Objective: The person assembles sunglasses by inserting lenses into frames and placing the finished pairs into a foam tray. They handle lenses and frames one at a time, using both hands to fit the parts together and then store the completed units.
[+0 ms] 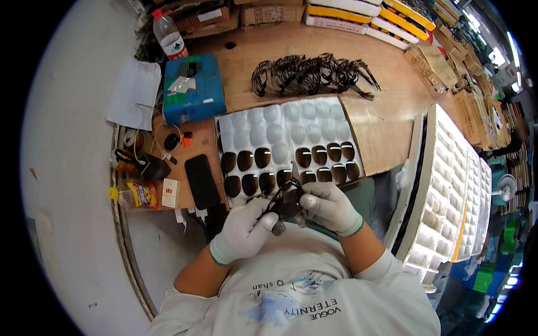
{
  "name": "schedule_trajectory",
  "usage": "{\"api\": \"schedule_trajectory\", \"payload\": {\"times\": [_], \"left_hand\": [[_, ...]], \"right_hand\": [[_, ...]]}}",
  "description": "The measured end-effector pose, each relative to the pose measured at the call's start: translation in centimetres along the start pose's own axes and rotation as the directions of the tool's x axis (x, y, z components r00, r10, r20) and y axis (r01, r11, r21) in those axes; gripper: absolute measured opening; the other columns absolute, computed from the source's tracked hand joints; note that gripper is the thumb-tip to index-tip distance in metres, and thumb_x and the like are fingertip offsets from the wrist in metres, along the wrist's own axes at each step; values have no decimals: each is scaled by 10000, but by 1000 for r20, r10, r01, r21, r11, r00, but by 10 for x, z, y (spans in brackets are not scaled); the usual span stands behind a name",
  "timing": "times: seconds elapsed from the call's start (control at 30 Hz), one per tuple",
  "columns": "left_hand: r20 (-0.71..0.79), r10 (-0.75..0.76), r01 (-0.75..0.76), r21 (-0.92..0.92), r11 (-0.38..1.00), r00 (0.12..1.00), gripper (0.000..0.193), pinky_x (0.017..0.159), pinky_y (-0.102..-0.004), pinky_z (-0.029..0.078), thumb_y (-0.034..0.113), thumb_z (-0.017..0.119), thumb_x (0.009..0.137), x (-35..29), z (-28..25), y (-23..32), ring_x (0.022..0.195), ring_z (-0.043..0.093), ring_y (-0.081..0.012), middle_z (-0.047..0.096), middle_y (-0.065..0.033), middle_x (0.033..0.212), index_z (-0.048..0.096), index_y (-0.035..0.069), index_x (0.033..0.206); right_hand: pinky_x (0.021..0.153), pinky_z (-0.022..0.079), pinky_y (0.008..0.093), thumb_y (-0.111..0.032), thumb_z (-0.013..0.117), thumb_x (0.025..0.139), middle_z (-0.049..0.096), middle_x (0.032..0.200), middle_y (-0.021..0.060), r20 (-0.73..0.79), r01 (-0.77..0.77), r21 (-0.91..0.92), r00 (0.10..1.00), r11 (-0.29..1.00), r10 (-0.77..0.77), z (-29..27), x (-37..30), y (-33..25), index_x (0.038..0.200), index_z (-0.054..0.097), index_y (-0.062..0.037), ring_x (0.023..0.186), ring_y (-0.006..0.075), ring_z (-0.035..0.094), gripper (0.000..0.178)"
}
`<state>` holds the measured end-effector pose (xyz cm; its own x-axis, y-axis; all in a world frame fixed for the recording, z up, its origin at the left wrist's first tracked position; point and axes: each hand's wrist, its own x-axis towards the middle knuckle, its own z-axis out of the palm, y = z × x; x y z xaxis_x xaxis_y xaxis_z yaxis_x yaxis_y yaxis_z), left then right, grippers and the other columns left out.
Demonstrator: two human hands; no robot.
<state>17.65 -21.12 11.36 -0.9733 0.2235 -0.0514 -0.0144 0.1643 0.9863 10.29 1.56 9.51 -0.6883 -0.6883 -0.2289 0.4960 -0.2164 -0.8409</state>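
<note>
Both my hands wear white gloves and meet in front of my chest at the near edge of a lens tray (354,124). My left hand (245,229) grips one side of a dark pair of sunglasses (288,205). My right hand (330,208) pinches the other side between thumb and fingers; whether it holds a loose lens there I cannot tell. Brown tinted lenses (245,161) stand in rows in the tray's near half, and its far pockets look pale. Beyond the tray lies a heap of dark eyeglass frames (311,75).
To the left are a black phone (202,181), a cigarette pack (170,193), a plastic bottle (137,195) and a blue box (193,89). Another bottle (170,35) stands behind it. White compartment trays (434,196) are stacked on the right. Cartons (272,15) line the back.
</note>
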Motion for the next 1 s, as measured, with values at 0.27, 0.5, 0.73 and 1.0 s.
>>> {"api": "schedule_trajectory", "payload": {"times": [0.27, 0.5, 0.73, 1.0], "left_hand": [[223, 3, -17, 62, 998, 975, 188, 720, -366, 563, 162, 555, 989, 6, -9, 5, 739, 724, -258, 718, -124, 791, 610, -17, 975], [62, 0, 1, -19, 1000, 998, 215, 657, -315, 559, 146, 516, 1022, -3, -1, -4, 677, 710, -196, 710, -94, 750, 621, -42, 1014], [26, 52, -51, -38, 998, 998, 192, 639, -296, 557, 114, 528, 1021, -3, -2, -7, 648, 697, -171, 706, -75, 734, 626, -48, 1053], [31, 161, -164, 123, 979, 986, 283, 619, -287, 520, 241, 536, 1036, -4, 3, -6, 621, 656, -154, 690, -61, 703, 645, -19, 1004]], "right_hand": [[576, 486, 281, -295, 642, 1016, 639, 777, 72, -15, -67, 92, 998, 994, 69, -6, 0, 10, 873, 653, 39, 627, 141, 596, 364], [577, 478, 284, -317, 610, 1039, 631, 769, 78, -57, -57, -75, 997, 996, 53, 1, 0, 4, 907, 668, 46, 623, 136, 579, 391], [569, 467, 288, -301, 578, 1053, 614, 744, 66, -77, -14, -55, 997, 998, 9, 5, -2, 8, 908, 659, 50, 601, 133, 550, 389], [515, 412, 259, -336, 573, 1052, 584, 670, 41, -60, -127, -49, 991, 991, 124, 2, 0, 4, 891, 661, 29, 562, 98, 516, 408]]}}
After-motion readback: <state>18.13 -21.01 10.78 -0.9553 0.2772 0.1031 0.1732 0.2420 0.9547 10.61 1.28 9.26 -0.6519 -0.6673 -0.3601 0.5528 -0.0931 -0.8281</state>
